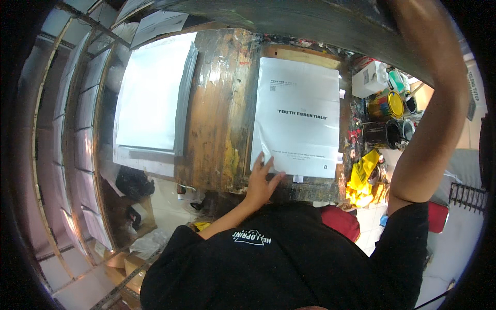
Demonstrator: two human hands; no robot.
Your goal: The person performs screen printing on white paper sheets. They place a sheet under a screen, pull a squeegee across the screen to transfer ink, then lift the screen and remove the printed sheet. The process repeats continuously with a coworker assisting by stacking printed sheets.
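Observation:
A white printed sheet (305,93) with dark lettering lies on the worktable, right of the middle. At its lower left corner, my left hand (262,182) rests with fingers spread, the fingertips on the sheet's edge. My right arm is raised along the right side, and its hand is beyond the upper edge of the picture. Near that arm, a broad dark panel (310,21) spans the top, tilted up over the far side of the table. Whether my right hand holds it cannot be seen.
A thick stack of white sheets (152,98) lies on the table's left part. Stained wood (219,103) shows between stack and sheet. Paint cans (385,106), a white container (370,79) and a yellow crumpled piece (363,170) crowd the right edge. Drying racks (88,119) stand far left.

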